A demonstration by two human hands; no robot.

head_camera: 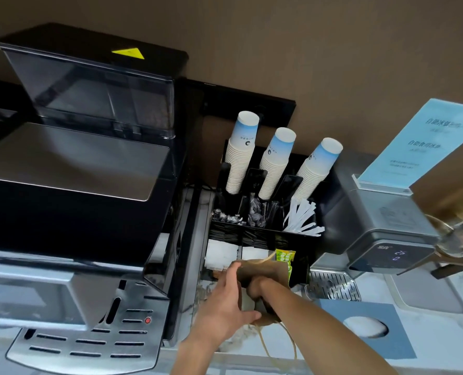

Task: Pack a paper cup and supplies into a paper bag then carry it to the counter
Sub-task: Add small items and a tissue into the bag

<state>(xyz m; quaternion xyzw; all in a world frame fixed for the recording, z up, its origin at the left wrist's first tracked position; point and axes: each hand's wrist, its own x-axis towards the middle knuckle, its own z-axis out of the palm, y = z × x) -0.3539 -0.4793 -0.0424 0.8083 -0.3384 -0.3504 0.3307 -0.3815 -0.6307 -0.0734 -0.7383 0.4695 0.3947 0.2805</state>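
Note:
A brown paper bag (268,274) with twine handles stands open in front of the black supply organizer (265,234). My left hand (225,301) grips the bag's left side. My right hand (257,289) reaches down into the bag's mouth, and its fingers are hidden inside. Three slanted stacks of white and blue paper cups (242,150) rise from the back of the organizer. White wrapped straws (303,217), dark stirrers (260,212), white napkins (222,253) and green packets (284,257) fill its compartments.
A large black and silver coffee machine (76,185) takes up the left. A grey ice maker (382,228) with a drip grate (331,284) stands on the right, carrying a blue sign (419,142). A blue-grey mat (371,328) lies on the light countertop.

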